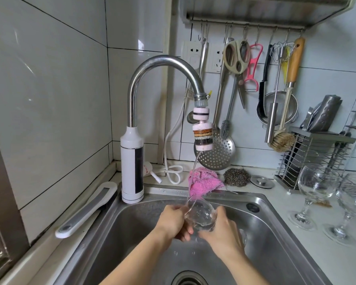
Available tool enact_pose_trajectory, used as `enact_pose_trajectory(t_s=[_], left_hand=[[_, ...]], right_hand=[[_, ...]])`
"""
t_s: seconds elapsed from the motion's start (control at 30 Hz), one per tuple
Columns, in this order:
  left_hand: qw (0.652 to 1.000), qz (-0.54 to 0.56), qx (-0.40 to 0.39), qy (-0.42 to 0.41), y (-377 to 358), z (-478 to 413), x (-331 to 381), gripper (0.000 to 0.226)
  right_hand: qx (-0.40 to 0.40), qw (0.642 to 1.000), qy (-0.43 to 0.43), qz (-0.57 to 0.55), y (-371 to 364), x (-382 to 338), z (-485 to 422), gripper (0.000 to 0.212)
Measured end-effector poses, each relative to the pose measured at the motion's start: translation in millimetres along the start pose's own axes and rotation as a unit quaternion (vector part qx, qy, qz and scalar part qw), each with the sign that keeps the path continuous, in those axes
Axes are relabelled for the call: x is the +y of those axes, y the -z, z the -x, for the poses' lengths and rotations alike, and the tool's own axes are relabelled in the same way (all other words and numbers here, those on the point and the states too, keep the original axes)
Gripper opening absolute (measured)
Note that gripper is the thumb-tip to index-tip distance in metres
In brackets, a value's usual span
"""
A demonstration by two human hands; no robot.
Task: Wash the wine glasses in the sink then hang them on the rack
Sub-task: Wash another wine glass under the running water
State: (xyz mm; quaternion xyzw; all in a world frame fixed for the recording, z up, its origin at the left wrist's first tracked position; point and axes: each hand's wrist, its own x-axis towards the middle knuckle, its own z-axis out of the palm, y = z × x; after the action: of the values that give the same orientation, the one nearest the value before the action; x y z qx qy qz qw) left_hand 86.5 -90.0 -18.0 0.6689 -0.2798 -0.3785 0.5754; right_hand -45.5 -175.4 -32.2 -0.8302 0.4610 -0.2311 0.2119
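Rinsing a wine glass (200,218) over the sink (275,229), cupped between both hands: left hand (174,222) wrapped around its left side, right hand (222,231) closed on the right side and underneath. Bowl tilted, mouth pointing up and left into the faucet filter (203,136) stream; stem hidden, so long axis only roughly diagonal. Two more glasses (317,187) upright on the bench (296,249), nearer my right hand.
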Motion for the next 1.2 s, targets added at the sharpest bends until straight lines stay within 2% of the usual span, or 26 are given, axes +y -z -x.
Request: enact_pose_trajectory(t_s=[0.13,0.23,0.33,0.5,0.7,0.8,0.9,1.07,1.2], left_hand=[[1.000,0.001,-0.026,0.002,1.0,2.3,1.8,0.033],[0.999,-0.001,-0.027,0.017,-0.3,3.5,1.1,0.030],[1.000,-0.009,-0.020,0.013,0.1,3.2,1.4,0.033],[0.999,0.004,-0.036,0.005,0.4,4.5,3.4,0.031],[1.000,0.003,-0.011,-0.008,3.1,3.0,3.1,0.032],[1.000,0.019,-0.012,-0.003,1.0,3.0,3.7,0.035],[1.000,0.011,-0.011,0.011,0.2,2.2,3.8,0.033],[1.000,0.000,-0.011,0.015,1.5,3.6,3.3,0.032],[1.000,0.003,-0.017,0.021,0.4,4.1,3.9,0.035]], right_hand=[[-0.014,0.999,0.032,-0.027,-2.0,2.7,-2.2,0.048],[-0.003,0.999,0.045,0.002,-1.9,3.5,-2.6,0.041],[-0.012,0.999,0.050,-0.016,-2.1,3.1,-2.2,0.038],[-0.012,0.999,0.018,-0.029,-0.5,2.7,-1.6,0.045],[-0.015,0.999,0.011,-0.031,-0.8,0.0,2.2,0.055],[0.002,0.999,0.015,-0.040,0.3,-1.1,1.8,0.055],[-0.013,0.997,0.011,-0.074,-0.1,-1.2,0.0,0.055],[-0.022,0.998,0.011,-0.052,-1.1,-0.1,-0.6,0.050],[-0.021,0.998,0.013,-0.061,-2.1,0.7,-0.4,0.057]])
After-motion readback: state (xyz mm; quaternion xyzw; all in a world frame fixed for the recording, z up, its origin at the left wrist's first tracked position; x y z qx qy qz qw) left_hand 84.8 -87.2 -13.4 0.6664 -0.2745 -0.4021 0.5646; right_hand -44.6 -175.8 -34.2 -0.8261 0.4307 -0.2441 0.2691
